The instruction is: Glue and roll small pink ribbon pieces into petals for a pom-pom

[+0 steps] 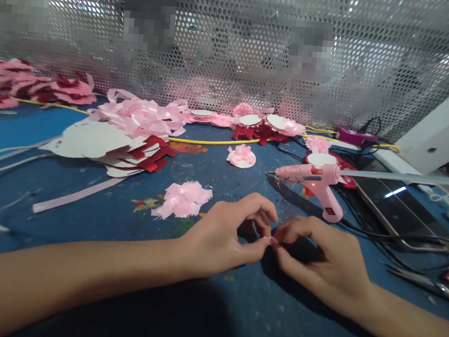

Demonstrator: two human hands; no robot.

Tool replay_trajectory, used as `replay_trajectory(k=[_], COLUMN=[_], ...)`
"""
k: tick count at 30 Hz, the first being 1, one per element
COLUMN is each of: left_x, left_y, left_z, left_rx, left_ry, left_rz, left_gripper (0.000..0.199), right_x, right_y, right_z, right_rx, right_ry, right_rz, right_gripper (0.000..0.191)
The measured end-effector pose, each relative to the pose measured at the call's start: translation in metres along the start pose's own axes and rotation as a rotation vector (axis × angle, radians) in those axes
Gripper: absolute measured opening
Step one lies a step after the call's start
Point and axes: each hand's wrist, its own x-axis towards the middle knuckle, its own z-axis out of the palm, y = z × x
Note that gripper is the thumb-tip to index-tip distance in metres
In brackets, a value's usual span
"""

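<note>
My left hand (pixel 222 237) and my right hand (pixel 325 256) meet over the blue table, fingertips almost touching. Between them is a small piece of pink ribbon (pixel 271 240), pinched by both hands and mostly hidden. Behind my left wrist lies a pile of cut pink ribbon pieces (pixel 184 199). Farther back, a pink ribbon flower on a white round base (pixel 242 156) rests on the table. A pink glue gun (pixel 310 178) with a long glue stick lies beyond my right hand, its small orange light lit and its nozzle facing left.
White and red card pieces (pixel 97 141) are stacked at left, with curled pink ribbon (pixel 139 111) behind. A yellow cable (pixel 211 142) runs across the back. On the right are a dark phone (pixel 403 197), black cable (pixel 383 236) and scissors (pixel 423 280). Perforated metal (pixel 216 84) borders the back.
</note>
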Motion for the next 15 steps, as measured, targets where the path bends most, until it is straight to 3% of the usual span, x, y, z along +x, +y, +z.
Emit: replay_trajectory(k=[11,15], left_x=[0.0001,-0.0003], left_y=[0.0011,0.0023], left_z=[0.0004,0.0011], left_rx=[-0.016,0.003], left_ry=[-0.013,0.011], left_rz=[-0.032,-0.028], left_gripper=[0.026,0.025], right_x=[0.0021,0.0022], right_y=[-0.0003,-0.0006], right_z=[-0.0041,-0.0045], right_rx=[0.018,-0.01], right_ry=[-0.026,0.021], right_rz=[-0.036,-0.044], right_gripper=[0.014,0.018])
